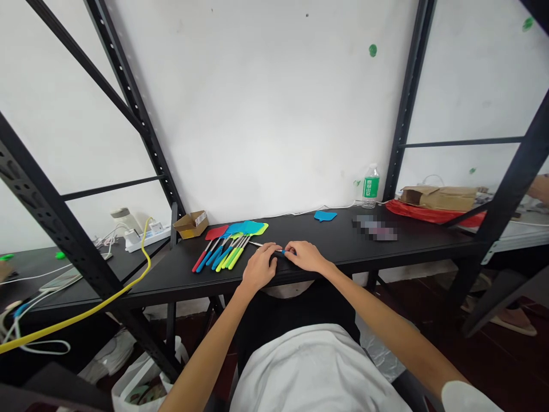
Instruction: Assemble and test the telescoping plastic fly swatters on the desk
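At the front edge of the black table [326, 243], my left hand [261, 266] and my right hand [305, 256] are close together on one fly swatter handle. A thin metal rod [256, 244] sticks out to the left of my left hand, and a bit of blue grip [281, 252] shows between the hands. Fingers of both hands are closed around it, covering most of it. Left of my hands lie several fly swatters [231, 243] with red, blue and yellow-green grips, their heads overlapping toward the wall. A loose blue swatter head [325, 216] lies behind my right hand.
A small open cardboard box [191, 224] stands at the back left. A water bottle [371, 186] stands against the wall, near a blurred-out item [375, 228]. Black metal posts [412, 97] frame the table. A yellow cable [128, 286] crosses at left. Another person's hand [539, 187] shows far right.
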`<state>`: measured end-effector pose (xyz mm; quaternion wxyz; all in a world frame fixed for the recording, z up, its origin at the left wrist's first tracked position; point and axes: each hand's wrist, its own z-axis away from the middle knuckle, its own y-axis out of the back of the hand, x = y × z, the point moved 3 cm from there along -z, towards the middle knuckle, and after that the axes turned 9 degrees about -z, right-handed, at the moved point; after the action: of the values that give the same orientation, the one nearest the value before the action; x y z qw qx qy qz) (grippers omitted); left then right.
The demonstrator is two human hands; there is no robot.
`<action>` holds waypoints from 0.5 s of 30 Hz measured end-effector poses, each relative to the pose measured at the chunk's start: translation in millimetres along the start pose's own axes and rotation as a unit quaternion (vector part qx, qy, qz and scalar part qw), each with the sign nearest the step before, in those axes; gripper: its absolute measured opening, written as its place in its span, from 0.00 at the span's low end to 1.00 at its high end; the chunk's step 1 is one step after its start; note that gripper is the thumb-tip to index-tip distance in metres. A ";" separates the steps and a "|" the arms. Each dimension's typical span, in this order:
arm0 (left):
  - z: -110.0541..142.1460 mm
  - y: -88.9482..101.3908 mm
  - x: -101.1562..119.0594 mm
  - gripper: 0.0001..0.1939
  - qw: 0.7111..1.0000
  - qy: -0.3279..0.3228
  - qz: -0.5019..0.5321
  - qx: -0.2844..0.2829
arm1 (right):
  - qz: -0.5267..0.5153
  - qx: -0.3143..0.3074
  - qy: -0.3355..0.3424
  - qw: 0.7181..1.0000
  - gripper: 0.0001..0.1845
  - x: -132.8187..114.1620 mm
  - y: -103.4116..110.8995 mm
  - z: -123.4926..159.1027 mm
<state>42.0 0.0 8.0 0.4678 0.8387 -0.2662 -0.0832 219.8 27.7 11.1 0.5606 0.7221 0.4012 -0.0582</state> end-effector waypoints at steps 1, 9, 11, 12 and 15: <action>0.5 1.0 0.7 0.22 1.000 0.005 -0.001 0.004 | -0.019 0.000 -0.008 1.000 0.12 2.6 0.8 -1.2; 1.3 3.4 4.8 0.19 1.000 0.007 -0.018 -0.001 | -0.105 0.006 -0.035 0.994 0.11 14.2 0.9 -8.4; 1.1 2.7 4.9 0.18 1.000 0.009 -0.024 -0.002 | -0.147 0.005 -0.042 0.988 0.09 16.6 0.7 -9.8; 1.1 2.3 4.9 0.17 1.000 0.012 -0.027 -0.001 | -0.167 0.005 -0.046 0.985 0.09 18.3 0.9 -10.6; 1.0 0.8 4.4 0.14 0.999 0.021 -0.035 -0.001 | -0.215 0.002 -0.056 0.975 0.09 25.0 1.5 -13.7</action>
<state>45.0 -3.4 8.6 0.4707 0.8486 -0.2269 -0.0825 232.6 52.3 3.8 0.5548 0.6161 0.5147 -0.2185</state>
